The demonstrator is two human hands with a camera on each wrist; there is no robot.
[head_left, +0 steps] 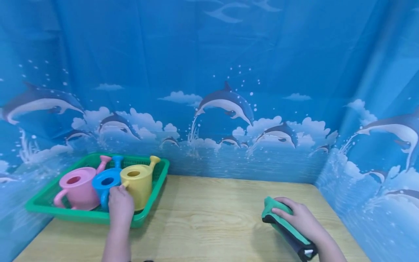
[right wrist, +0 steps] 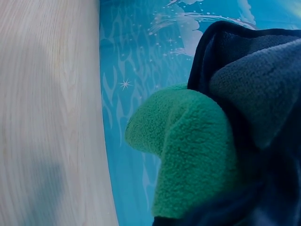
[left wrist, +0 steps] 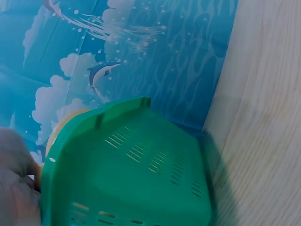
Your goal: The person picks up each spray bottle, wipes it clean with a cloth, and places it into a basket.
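Three toy watering cans stand side by side at the left in the head view: a pink watering can [head_left: 80, 189], a blue watering can [head_left: 106, 181] and a yellow watering can [head_left: 142, 187]. All sit in a green plastic basket [head_left: 82, 217]. My left hand [head_left: 121, 203] reaches over the basket's near rim and grips the yellow can's handle, most of which the fingers hide. At the right, my right hand [head_left: 302, 218] holds a folded cloth [head_left: 281, 222], green on one side and dark on the other, above the table. That cloth [right wrist: 197, 150] fills much of the right wrist view.
A light wood-grain table [head_left: 203, 218] carries the basket at its left side. Blue curtains [head_left: 209, 54] printed with dolphins and clouds enclose the table at the back and both sides.
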